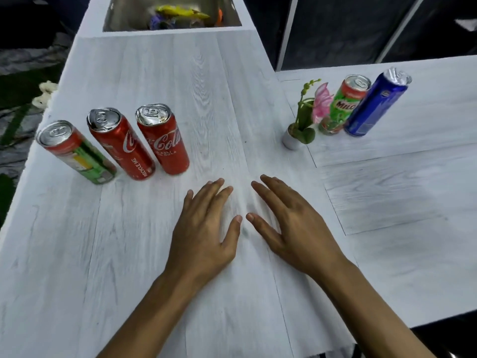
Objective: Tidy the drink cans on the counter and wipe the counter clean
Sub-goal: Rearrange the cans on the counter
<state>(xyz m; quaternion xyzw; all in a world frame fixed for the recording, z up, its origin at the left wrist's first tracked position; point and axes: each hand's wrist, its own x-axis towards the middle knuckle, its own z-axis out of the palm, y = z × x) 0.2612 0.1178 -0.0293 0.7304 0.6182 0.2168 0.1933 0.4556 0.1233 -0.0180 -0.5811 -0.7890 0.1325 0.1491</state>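
Three cans stand in a row at the left of the white counter (129,254): a red and green can (77,151) and two red Coca-Cola cans (123,146) (164,140). At the right stand a green Milo can (343,107) and a blue can (374,104), close together. A thin white cloth (247,293) lies flat on the counter in front of me, its near edge hanging over the counter's front. My left hand (204,228) and my right hand (291,223) rest palm down on the cloth, fingers spread, thumbs almost touching. The cloth wrinkles between them.
A small white pot with a pink flower (300,125) stands just left of the Milo can. A steel sink (124,14) with colourful items in it is set into the counter at the back. White flowers (45,95) show beyond the counter's left edge.
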